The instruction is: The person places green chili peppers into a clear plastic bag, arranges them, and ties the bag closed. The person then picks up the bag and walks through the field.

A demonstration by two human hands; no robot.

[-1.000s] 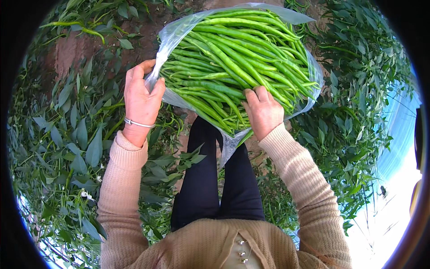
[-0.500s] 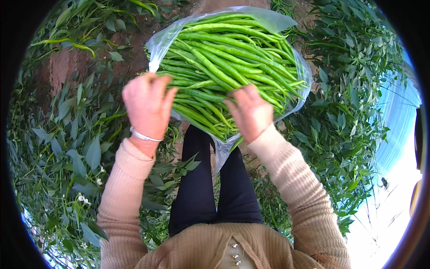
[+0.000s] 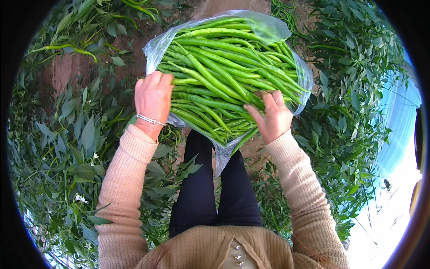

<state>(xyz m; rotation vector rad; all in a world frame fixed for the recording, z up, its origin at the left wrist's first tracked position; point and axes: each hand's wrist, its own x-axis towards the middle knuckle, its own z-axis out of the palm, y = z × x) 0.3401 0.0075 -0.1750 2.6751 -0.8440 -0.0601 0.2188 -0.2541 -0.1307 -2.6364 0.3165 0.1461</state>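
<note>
A clear plastic bag (image 3: 151,50), full of long green chili peppers (image 3: 215,67), lies wide-mouthed in front of my legs. The peppers are heaped mostly lengthwise, slanting down to the right. At the bag's left edge my left hand (image 3: 153,101) is closed, its curled fingers gripping the rim beside the pepper ends. My right hand (image 3: 274,117) rests on the right part of the heap, thumb and bent fingers closed round peppers there. Its fingertips are partly hidden among them. A loose corner of the bag hangs down between my knees.
Leafy pepper plants (image 3: 71,152) crowd the left side, and more plants (image 3: 336,112) line the right. Bare brown soil (image 3: 71,74) shows between them. More green peppers (image 3: 286,18) lie on the ground beyond the bag. Bluish plastic sheeting (image 3: 394,121) stands at the far right.
My left hand has shifted slightly right and settled on the bag's edge. My right hand has moved right and a little down across the peppers. The bag's left rim has shifted slightly.
</note>
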